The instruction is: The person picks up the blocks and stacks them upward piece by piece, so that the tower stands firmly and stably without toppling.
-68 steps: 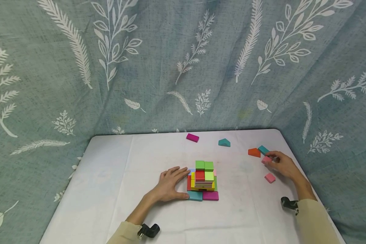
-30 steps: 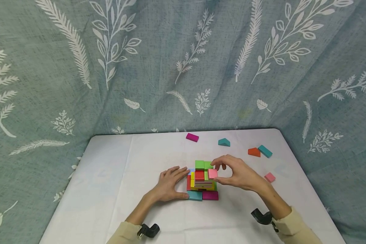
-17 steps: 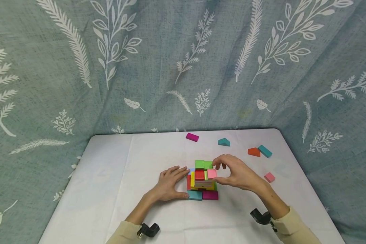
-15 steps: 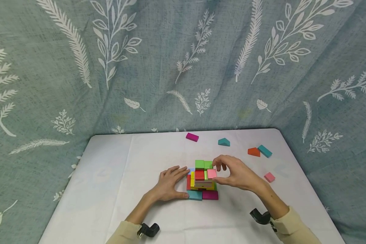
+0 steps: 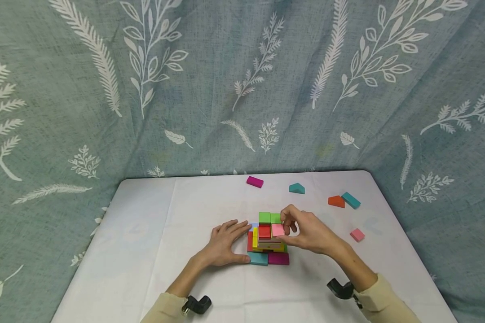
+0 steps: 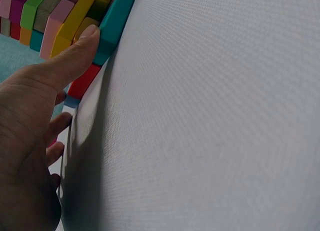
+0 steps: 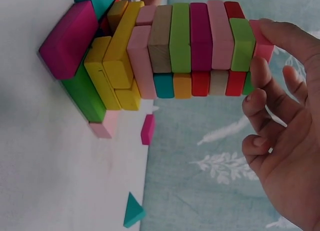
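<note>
A tall tower of coloured wooden blocks (image 7: pixel 201 41) stands on the table, layered in pink, green, magenta, red, yellow and plain wood. My right hand (image 5: pixel 312 232) pinches a small pink block (image 5: pixel 277 230) between thumb and index finger. That block lies against the light green one (image 7: pixel 242 43) at the tower's top, beside a red block (image 5: pixel 264 231). My left hand (image 5: pixel 225 245) rests on the table left of the tower, fingers spread. Its thumb touches the teal block (image 6: pixel 114 28) at the base, next to a magenta base block (image 5: pixel 279 259).
Loose blocks lie on the white table (image 5: pixel 145 233): magenta (image 5: pixel 255 181) and a teal triangle (image 5: pixel 297 188) at the back, an orange wedge (image 5: pixel 337 201), a teal bar (image 5: pixel 351 200) and a pink block (image 5: pixel 357 234) at right. A patterned curtain (image 5: pixel 210 89) hangs behind.
My right hand took a pink block from the right side of the table, carried it left to the tower top, and shifted it slightly further left. My left hand stayed still.
</note>
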`<action>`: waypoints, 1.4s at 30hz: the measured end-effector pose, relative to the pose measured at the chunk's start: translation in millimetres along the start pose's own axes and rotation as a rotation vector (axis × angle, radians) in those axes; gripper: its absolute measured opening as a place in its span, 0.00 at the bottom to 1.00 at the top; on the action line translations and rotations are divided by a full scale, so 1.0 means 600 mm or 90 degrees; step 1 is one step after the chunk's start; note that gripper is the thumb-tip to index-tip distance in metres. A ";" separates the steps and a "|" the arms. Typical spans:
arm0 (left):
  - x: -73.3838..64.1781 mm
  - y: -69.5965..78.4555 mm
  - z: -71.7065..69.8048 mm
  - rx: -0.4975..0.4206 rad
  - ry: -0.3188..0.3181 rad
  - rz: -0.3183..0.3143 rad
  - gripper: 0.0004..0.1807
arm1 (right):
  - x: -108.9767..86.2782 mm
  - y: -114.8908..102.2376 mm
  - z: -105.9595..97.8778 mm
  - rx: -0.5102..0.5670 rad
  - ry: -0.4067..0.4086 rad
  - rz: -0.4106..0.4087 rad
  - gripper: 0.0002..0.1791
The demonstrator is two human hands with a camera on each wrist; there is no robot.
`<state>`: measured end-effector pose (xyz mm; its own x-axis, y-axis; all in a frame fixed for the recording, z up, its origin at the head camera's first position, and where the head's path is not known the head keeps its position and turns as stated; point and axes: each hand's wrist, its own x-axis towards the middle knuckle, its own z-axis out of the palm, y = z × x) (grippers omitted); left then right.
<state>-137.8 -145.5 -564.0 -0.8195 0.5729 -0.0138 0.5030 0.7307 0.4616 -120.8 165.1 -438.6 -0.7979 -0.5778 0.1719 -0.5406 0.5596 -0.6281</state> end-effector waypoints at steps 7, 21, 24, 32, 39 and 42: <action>-0.001 0.001 -0.002 0.000 0.004 0.008 0.53 | 0.001 -0.001 0.003 0.005 0.010 -0.014 0.27; -0.002 0.001 -0.003 -0.007 0.009 0.013 0.53 | -0.044 0.092 -0.050 0.019 0.042 0.095 0.27; -0.002 0.000 -0.003 -0.004 0.005 0.010 0.53 | -0.069 0.146 -0.065 0.029 0.052 0.152 0.26; -0.002 0.000 -0.001 -0.007 -0.004 0.005 0.53 | -0.156 0.256 -0.094 0.095 0.033 0.245 0.29; -0.002 -0.002 0.000 -0.007 -0.001 0.005 0.53 | -0.212 0.298 -0.105 0.055 0.024 0.274 0.33; -0.002 -0.001 -0.001 -0.010 -0.003 0.004 0.54 | -0.223 0.305 -0.107 0.065 -0.005 0.297 0.36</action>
<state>-137.6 -147.2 -563.6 -0.8152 0.5789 -0.0156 0.5034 0.7217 0.4752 -130.1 382.9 -528.1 -0.9469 -0.2838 -0.1512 -0.0962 0.6987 -0.7090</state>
